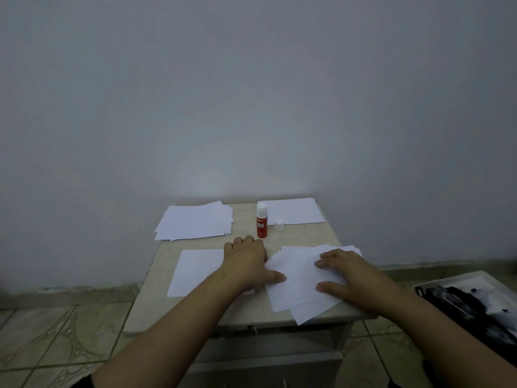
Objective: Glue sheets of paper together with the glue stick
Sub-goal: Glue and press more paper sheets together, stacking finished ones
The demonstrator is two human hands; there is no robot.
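Risk: fanned stack (303, 278) overhanging near edge of table (316, 233), likely to slip off under a sideways push; glue stick (261, 221) upright, uncapped, just beyond left hand (246, 260), easily knocked, drying out; cap (279, 224) beside it; both hands spread flat, gripping nothing, right hand (340, 271) on stack; small pale worn table; bare grey wall; tiled floor.

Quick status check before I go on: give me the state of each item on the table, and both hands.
glue stick: upright, cap off
cap: off, standing on the table beside the glue stick
far-left stack: fanned, untouched
far-right sheet: flat, untouched
near-left sheet: flat, partly under the left hand
near-right stack: fanned, overhanging the table's near edge
left hand: palm down, holding nothing
right hand: pressing the near-right stack
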